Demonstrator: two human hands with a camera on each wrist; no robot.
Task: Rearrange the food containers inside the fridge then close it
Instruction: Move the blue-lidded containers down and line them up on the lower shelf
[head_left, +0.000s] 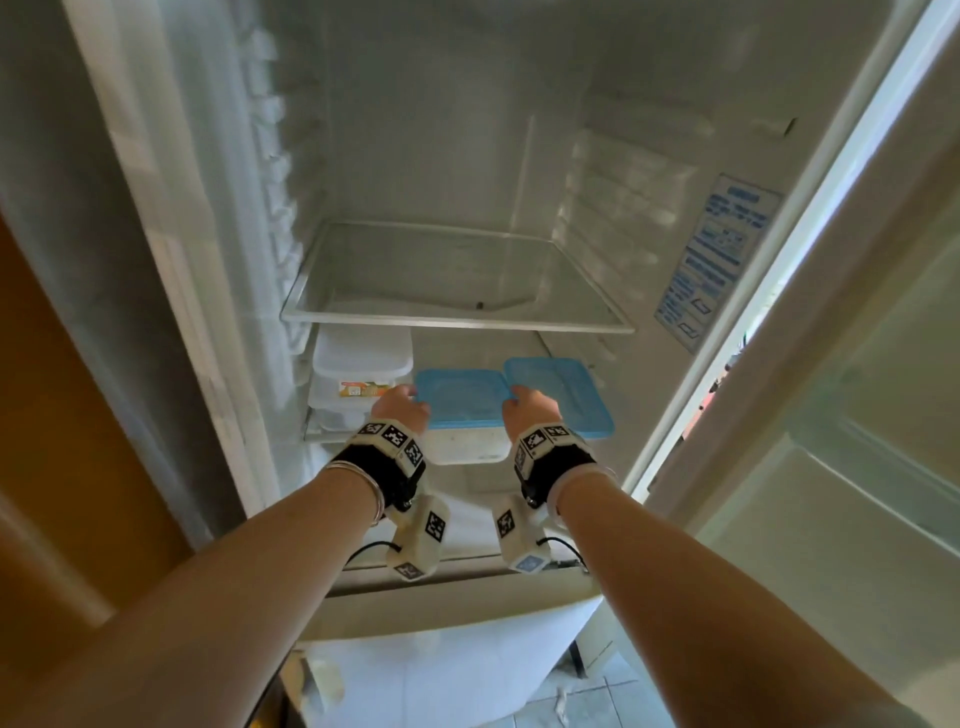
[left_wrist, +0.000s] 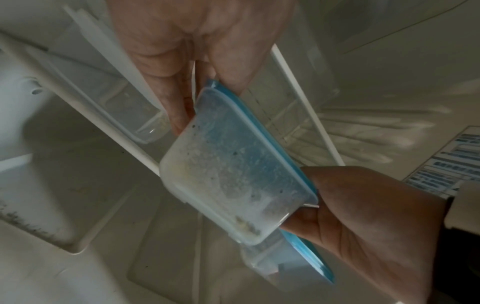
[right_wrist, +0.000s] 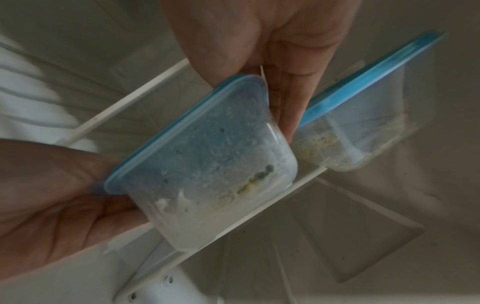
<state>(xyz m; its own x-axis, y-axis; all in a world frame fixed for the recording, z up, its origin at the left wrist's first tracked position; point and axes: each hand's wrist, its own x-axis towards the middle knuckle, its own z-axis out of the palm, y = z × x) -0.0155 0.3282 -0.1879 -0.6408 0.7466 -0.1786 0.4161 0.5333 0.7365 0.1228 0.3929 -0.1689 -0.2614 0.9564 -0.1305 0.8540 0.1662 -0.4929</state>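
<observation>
Standing at: the open fridge (head_left: 447, 156), my arms reaching into the lower compartment, since that is where every container sits.
Door: the fridge door (head_left: 831, 415) swung wide on my right, left open because I judge the rearranging is not finished; closing comes last.
Upper glass shelf: the glass shelf (head_left: 457, 322) has nothing on it that I can see, so I judge it the likeliest place for what I am holding.
White stack: the clear white-lidded boxes (head_left: 361, 379) are piled against the left wall of the lower shelf, close beside my left wrist, out of my way.
Held container: the blue-lidded container (head_left: 460, 410) is between my palms at the front edge of the lower shelf, lid up and level so the food residue inside stays put; whether its base rests on the shelf I cannot tell.
Neighbour: the second blue-lidded container (head_left: 561, 395) sits just beside it to the right, a little further back, its lid edge close to my right fingers.
Left hand: my left hand (head_left: 399, 408) grips the container's left end, thumb over the lid rim, fingers curled underneath.
Right hand: my right hand (head_left: 530, 410) clamps the opposite end the same way, fingers squeezed into the narrow gap beside the neighbour; two hands keep the box steady.
</observation>
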